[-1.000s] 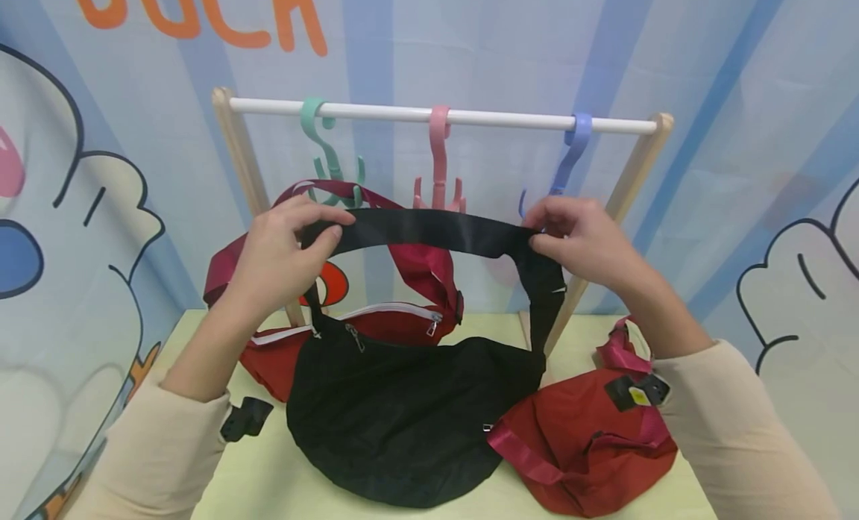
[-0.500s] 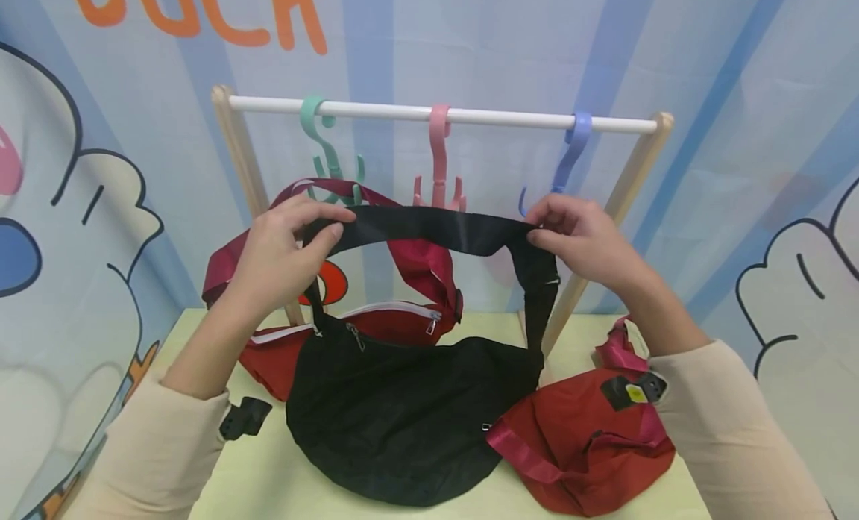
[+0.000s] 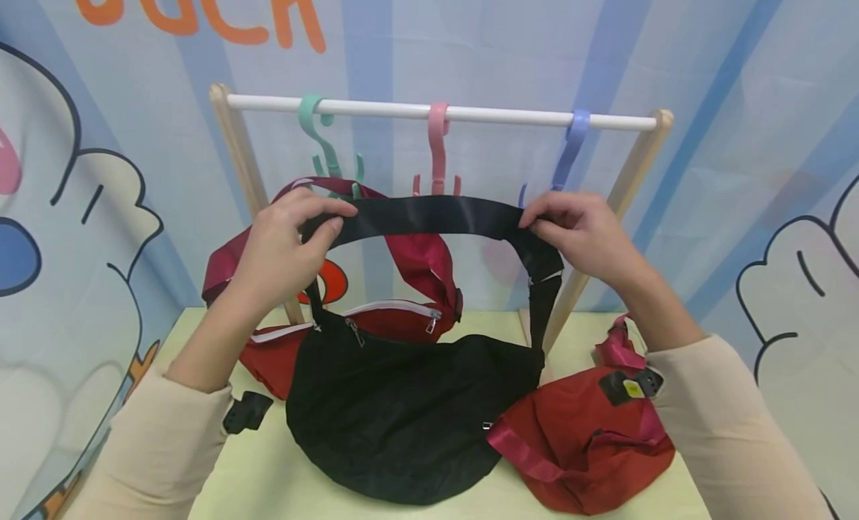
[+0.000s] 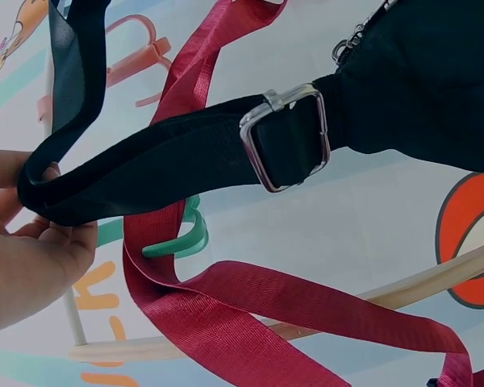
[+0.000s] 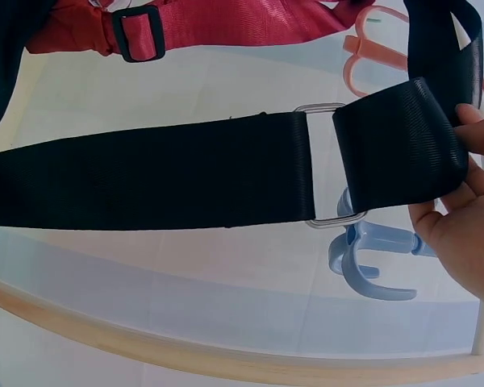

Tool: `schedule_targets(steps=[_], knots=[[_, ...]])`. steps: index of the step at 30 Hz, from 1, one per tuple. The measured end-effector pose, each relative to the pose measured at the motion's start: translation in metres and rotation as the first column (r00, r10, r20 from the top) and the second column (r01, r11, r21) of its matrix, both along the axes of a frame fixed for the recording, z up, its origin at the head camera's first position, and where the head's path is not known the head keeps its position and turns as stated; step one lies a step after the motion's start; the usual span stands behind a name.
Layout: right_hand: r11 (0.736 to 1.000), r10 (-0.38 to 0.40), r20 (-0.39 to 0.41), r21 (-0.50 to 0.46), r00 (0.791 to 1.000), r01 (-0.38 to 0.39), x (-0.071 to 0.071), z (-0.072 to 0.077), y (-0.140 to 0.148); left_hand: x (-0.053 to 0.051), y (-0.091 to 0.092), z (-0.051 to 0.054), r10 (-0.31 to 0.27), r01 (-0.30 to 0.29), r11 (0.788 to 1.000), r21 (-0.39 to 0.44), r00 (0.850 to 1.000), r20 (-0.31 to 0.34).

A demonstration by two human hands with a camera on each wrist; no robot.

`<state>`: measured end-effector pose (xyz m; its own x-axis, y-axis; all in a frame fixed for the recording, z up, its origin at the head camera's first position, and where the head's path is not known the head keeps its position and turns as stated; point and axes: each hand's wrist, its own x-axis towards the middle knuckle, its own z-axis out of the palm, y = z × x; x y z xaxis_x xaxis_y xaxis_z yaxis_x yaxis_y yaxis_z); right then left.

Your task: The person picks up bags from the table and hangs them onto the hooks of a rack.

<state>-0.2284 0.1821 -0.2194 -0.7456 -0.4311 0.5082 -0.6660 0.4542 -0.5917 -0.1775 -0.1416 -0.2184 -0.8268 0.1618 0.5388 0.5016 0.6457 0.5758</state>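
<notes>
A black bag (image 3: 416, 415) with a zipper stands on the table, its wide strap (image 3: 429, 215) raised in an arch. My left hand (image 3: 285, 244) pinches the strap near its left end; in the left wrist view a metal buckle (image 4: 254, 145) sits on the strap beyond the fingers. Toward the strap's right end my right hand (image 3: 577, 233) pinches it, close to a metal ring (image 5: 337, 220) seen in the right wrist view. Behind the black bag is a red bag (image 3: 396, 322), its crimson strap (image 4: 226, 322) looped over the green hook (image 4: 181, 234).
A white rail (image 3: 376, 108) on wooden posts carries the green hook, a pink hook (image 3: 438, 147) and a blue hook (image 3: 570, 151). Another red bag (image 3: 584, 438) lies at the right on the pale yellow table (image 3: 262, 475). A printed curtain (image 3: 725, 169) hangs behind.
The strap's middle has risen slightly and now covers more of the pink hook's lower prongs. Both hands keep their hold, and the bag's body stays on the table.
</notes>
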Motion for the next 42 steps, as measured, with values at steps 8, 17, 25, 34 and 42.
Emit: schedule_targets(steps=[8,17,25,34,42], knots=[[0.996,-0.085,0.06,0.039,0.995,0.082,0.002,0.0,-0.002,0.0,0.001,0.0,0.008,-0.008,1.0,0.004,1.0,0.0],[0.99,-0.131,0.093,0.057,0.987,0.126,-0.001,0.002,-0.006,-0.002,0.002,-0.001,-0.01,0.01,1.0,-0.002,1.0,-0.013],[0.98,-0.199,0.056,0.035,0.978,0.197,-0.001,0.01,-0.013,-0.007,0.006,0.0,-0.042,0.04,0.998,-0.045,0.998,-0.038],[0.957,-0.278,0.044,-0.076,0.96,0.28,-0.004,0.018,-0.02,-0.007,0.009,0.003,-0.032,0.029,0.998,-0.054,0.997,-0.066],[0.933,-0.335,0.047,-0.122,0.941,0.338,-0.004,0.026,-0.027,-0.008,0.013,0.005,-0.012,0.012,0.999,-0.034,1.0,-0.025]])
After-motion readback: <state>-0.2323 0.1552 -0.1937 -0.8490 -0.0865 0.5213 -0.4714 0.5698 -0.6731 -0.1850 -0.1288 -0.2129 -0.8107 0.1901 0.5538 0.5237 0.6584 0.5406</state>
